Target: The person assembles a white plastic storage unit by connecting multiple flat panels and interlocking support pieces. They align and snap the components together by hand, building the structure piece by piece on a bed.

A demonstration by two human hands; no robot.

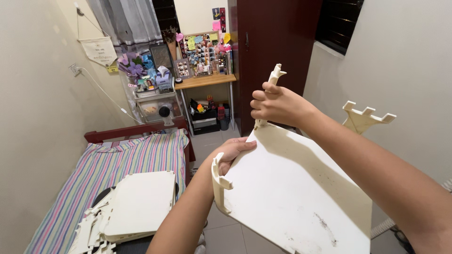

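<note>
A cream plastic shelf panel (292,193) with notched corner posts is tilted in front of me, stained with dark specks. My right hand (275,104) is clenched around the far corner post (275,74) of the panel. My left hand (231,151) grips the panel's left edge from underneath, fingers curled over the rim near another corner bracket (217,176). A third notched post (365,116) sticks up at the right, behind my right forearm.
A stack of similar cream panels (136,204) lies on a bed with a striped cover (136,157) at the lower left. A cluttered wooden desk (205,81) stands at the back, beside a dark red wardrobe (273,42). Tiled floor (207,141) runs between them.
</note>
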